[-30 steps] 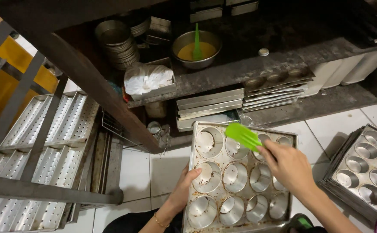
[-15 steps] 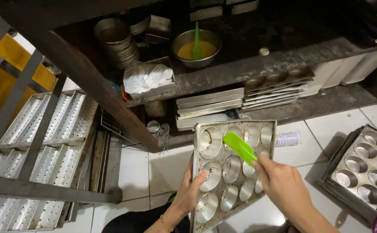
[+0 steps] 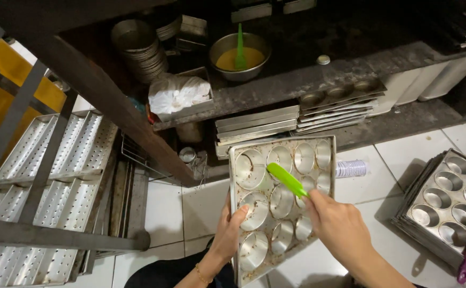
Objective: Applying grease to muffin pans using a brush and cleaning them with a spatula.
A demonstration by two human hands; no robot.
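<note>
Muffin tray gripped at its edge by left fingers; right fingers clenched around green brush.

Just beyond the right grip the tilted muffin tray fills the space, with the left grip clamped on its near edge. Past the tray, a low shelf stacked with flat pans blocks the way ahead, and the dark counter above it carries a metal bowl. To the right, open floor tiles leave a passage before a pile of muffin trays. Left of the grips stands a metal rack.
</note>
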